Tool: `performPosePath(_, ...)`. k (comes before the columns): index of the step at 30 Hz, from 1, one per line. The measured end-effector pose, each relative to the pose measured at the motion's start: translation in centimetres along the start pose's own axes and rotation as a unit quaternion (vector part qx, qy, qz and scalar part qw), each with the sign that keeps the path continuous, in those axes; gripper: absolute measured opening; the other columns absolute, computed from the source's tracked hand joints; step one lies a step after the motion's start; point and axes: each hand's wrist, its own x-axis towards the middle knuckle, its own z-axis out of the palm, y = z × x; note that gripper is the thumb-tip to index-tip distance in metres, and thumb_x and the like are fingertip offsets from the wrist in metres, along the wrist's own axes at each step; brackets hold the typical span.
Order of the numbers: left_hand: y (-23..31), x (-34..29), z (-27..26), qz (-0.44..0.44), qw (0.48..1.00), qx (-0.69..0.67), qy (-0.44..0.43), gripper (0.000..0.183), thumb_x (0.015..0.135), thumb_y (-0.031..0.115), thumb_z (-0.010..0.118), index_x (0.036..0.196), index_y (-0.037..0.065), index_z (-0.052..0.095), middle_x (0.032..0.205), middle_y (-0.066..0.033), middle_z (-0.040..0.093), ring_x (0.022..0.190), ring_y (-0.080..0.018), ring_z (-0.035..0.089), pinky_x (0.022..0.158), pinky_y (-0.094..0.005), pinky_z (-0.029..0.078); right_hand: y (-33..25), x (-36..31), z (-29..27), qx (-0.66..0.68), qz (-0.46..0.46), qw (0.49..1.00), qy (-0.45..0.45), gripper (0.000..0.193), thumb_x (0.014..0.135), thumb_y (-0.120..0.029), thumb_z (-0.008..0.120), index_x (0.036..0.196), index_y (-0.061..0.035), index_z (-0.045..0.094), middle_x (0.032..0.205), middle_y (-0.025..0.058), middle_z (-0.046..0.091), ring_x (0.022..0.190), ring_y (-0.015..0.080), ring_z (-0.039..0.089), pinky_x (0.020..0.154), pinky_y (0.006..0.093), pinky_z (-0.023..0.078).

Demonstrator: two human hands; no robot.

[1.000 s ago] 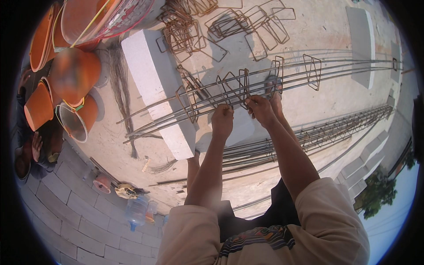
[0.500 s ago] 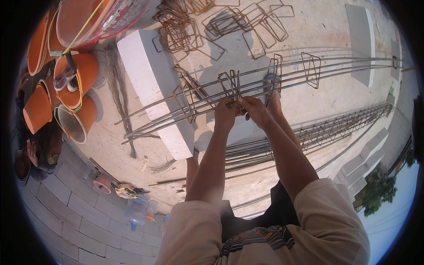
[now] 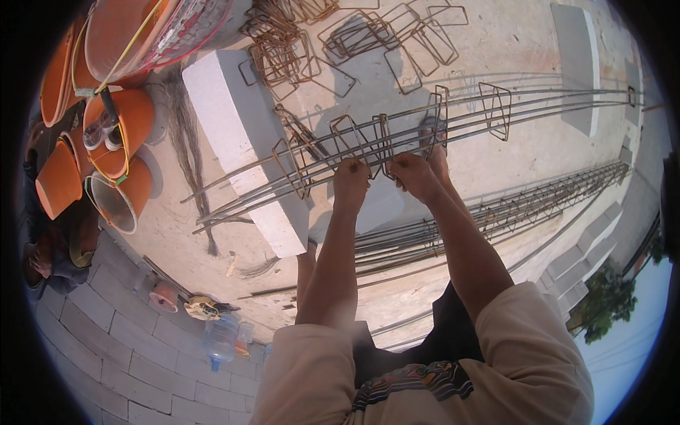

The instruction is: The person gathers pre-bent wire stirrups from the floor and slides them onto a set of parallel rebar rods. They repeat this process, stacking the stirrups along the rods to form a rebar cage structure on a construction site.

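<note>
Long steel rebar rods run across in front of me, threaded through several rectangular wire stirrups. My left hand is closed on the lower part of one tilted stirrup. Just to its right, my right hand pinches the lower end of another stirrup, or two lying close together; I cannot tell which. A gap separates the two hands. More stirrups hang on the rods to either side, one left of my left hand and one farther right.
A white-sided block supports the rods at left, a grey block at far right. Loose stirrups lie piled beyond. Orange buckets and tie wire are at left. A finished rebar cage lies near my feet. Another person's hand shows at far left.
My hands have drawn apart. The left has shifted left with one stirrup, separating it from those at my right hand. The other person's hand at far left has moved lower.
</note>
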Motion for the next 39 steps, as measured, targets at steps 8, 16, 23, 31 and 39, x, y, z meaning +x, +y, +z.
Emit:
performPosePath(8, -0.2, -0.8, -2.0, 0.026, 0.999, 0.014, -0.034, 0.016, 0.087, 0.016, 0.06, 0.096, 0.002, 0.061, 0.08, -0.0068, 0.064, 0.059, -0.0125, 0.059, 0.052, -0.0257, 0.046, 0.3, -0.8, 1.5, -0.21, -0.219, 0.907, 0.293, 0.034, 0.088, -0.032, 0.064, 0.095, 0.0015, 0.068, 0.087, 0.0149, 0.067, 0.074, 0.0284, 0.064, 0.069, 0.0381, 0.051)
performPosePath(16, 0.3, -0.8, -2.8, 0.01, 0.999, -0.013, -0.046, 0.013, 0.09, 0.013, 0.059, 0.096, 0.001, 0.062, 0.082, -0.0071, 0.065, 0.057, -0.0121, 0.057, 0.052, -0.0258, 0.046, -0.4, -0.7, 6.4, -0.113, -0.125, 0.984, 0.063, 0.03, 0.089, -0.03, 0.06, 0.099, -0.0033, 0.069, 0.089, 0.0165, 0.067, 0.08, 0.0324, 0.065, 0.075, 0.0406, 0.051)
performPosePath(23, 1.1, 0.1, -2.9, 0.051, 0.998, 0.022, -0.042, 0.016, 0.09, 0.015, 0.06, 0.093, 0.0, 0.063, 0.081, -0.0083, 0.064, 0.059, -0.0126, 0.057, 0.054, -0.0274, 0.047, 1.1, -0.4, 6.8, -0.127, -0.178, 0.971, 0.099, 0.026, 0.087, -0.024, 0.061, 0.101, -0.0036, 0.069, 0.088, 0.0177, 0.068, 0.081, 0.0315, 0.066, 0.075, 0.0408, 0.051)
performPosePath(31, -0.1, 0.9, -0.3, 0.119, 0.977, 0.169, 0.06, 0.017, 0.089, 0.016, 0.06, 0.091, 0.0, 0.063, 0.078, -0.0166, 0.066, 0.071, -0.0297, 0.065, 0.066, -0.0401, 0.05, 0.6, -2.1, 8.0, -0.179, -0.177, 0.94, 0.23, 0.019, 0.089, -0.02, 0.058, 0.088, -0.0029, 0.066, 0.079, 0.0173, 0.067, 0.076, 0.0369, 0.066, 0.069, 0.0439, 0.052)
performPosePath(39, -0.6, 2.2, -1.6, 0.143, 0.967, 0.208, 0.036, 0.023, 0.092, 0.02, 0.057, 0.098, -0.002, 0.061, 0.082, -0.0136, 0.068, 0.065, -0.0206, 0.068, 0.063, -0.0338, 0.053, 5.5, -0.9, 5.1, -0.157, -0.192, 0.935, 0.253, 0.014, 0.089, -0.016, 0.057, 0.087, -0.002, 0.06, 0.077, 0.0216, 0.065, 0.074, 0.0418, 0.064, 0.068, 0.0488, 0.051)
